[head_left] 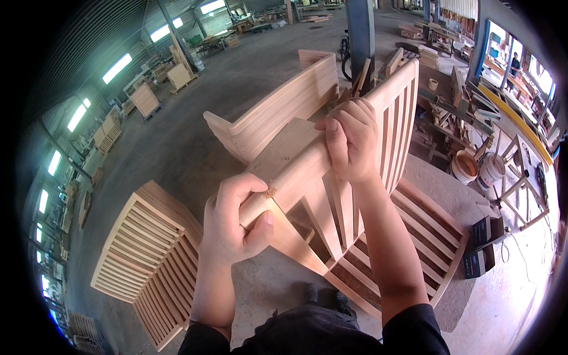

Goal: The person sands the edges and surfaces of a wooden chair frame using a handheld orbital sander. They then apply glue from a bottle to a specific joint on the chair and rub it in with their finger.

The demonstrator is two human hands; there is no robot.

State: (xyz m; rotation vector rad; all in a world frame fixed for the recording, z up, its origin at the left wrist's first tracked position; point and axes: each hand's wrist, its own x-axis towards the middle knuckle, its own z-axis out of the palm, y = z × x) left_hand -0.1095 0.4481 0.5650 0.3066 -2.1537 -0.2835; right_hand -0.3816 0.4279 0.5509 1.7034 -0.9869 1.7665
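Standing in a big workshop with a concrete floor (pixel 195 136), the person is working over a slatted wooden chair frame (pixel 378 195) that is lying tipped beneath them, its slatted back rising toward one o'clock and its slatted seat spreading toward four o'clock. The frame is looking largely assembled: slats are sitting in their rails, and the joints I can see are closed. A flat board (pixel 284 148) is lying under the rail at the centre. At eight o'clock a finished-looking slatted panel stack (pixel 148 254) is resting on the floor, and at eleven o'clock a curved stack of slats (pixel 278 109) is waiting, so more pieces seem to be left. Two buckets (pixel 476 168) are standing at three o'clock.

Both hands are closing around one rounded wooden rail (pixel 296 174) running diagonally across the middle. The left hand (pixel 236 222) is wrapping its lower end, thumb pressing on top beside a rough, splintered spot. The right hand (pixel 352 142) is curling over its upper end, fingers folded down. Judging by that rough spot, the rail is still needing finishing.
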